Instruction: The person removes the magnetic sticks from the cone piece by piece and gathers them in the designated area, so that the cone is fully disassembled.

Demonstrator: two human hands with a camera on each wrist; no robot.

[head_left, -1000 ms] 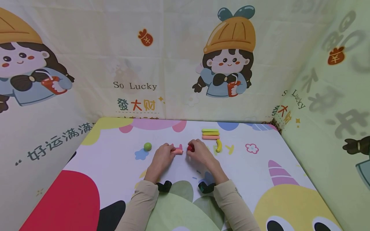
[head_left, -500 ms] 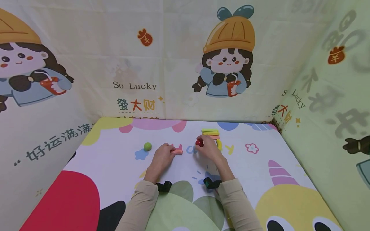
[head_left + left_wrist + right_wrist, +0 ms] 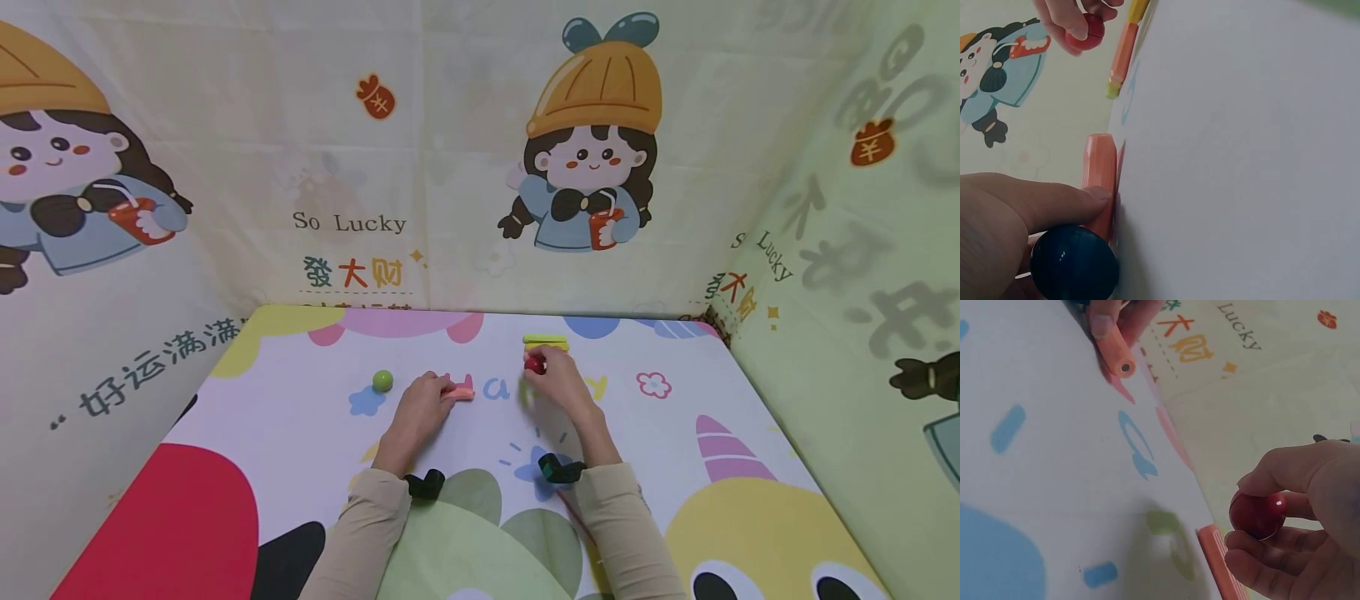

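My left hand holds a pink faceted stick, shaped like a marker pen, low over the mat with the thumb along its side. A glossy dark blue ball shows just below that thumb in the left wrist view. Between thumb and fingers, my right hand pinches a shiny red ball. It is right in front of a row of sticks: a green one at the back, a yellow one and a pink one, partly covered. The yellow banana is hidden behind the right hand.
A green ball sits left of my left hand, by a printed blue star. The printed mat covers the table, with patterned cloth walls at the back and sides. A thin reddish cord runs beside the right sleeve.
My right hand has carried the red ball away from the left hand, rightward and slightly back toward the row of sticks, and now covers the banana. The left hand has stayed in place.
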